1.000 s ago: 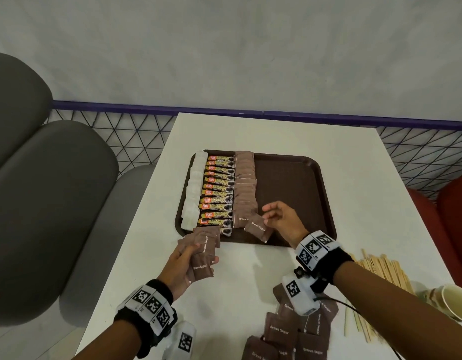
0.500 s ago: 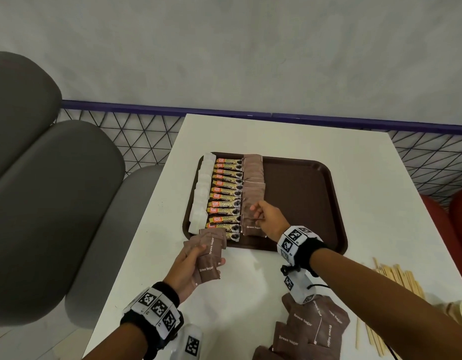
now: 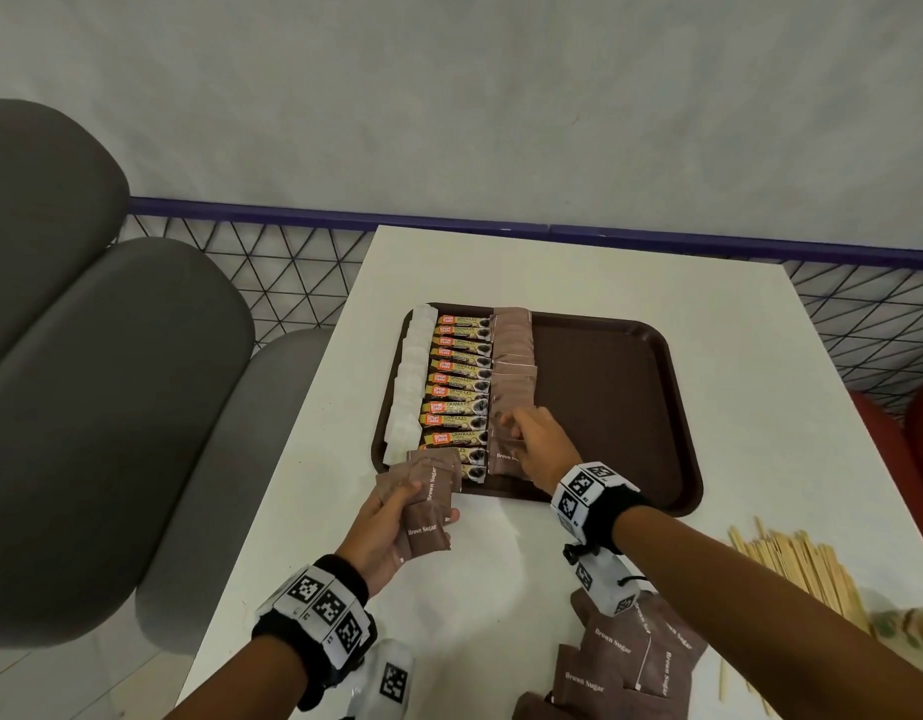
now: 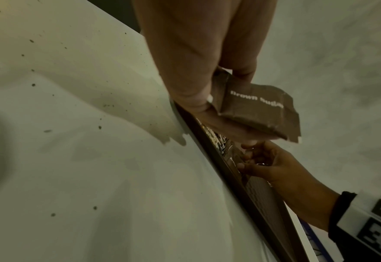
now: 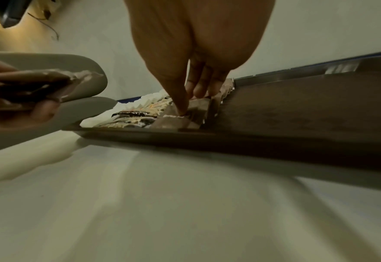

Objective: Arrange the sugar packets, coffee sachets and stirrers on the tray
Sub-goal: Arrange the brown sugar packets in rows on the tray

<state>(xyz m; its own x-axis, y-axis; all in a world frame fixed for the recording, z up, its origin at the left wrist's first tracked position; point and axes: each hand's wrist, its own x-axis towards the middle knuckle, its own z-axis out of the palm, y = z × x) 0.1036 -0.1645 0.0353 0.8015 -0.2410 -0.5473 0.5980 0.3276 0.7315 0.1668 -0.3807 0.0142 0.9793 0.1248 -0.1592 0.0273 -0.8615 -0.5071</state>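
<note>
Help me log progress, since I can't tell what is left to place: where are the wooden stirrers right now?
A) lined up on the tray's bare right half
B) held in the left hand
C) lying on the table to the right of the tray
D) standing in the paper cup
C: the wooden stirrers lie in a loose pile on the white table, off the brown tray, whose right half is bare.

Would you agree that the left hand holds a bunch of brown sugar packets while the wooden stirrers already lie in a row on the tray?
Not quite: the head view shows the wooden stirrers lying on the white table, right of the tray, not on it. The left hand does hold a bunch of brown sugar packets.
</note>
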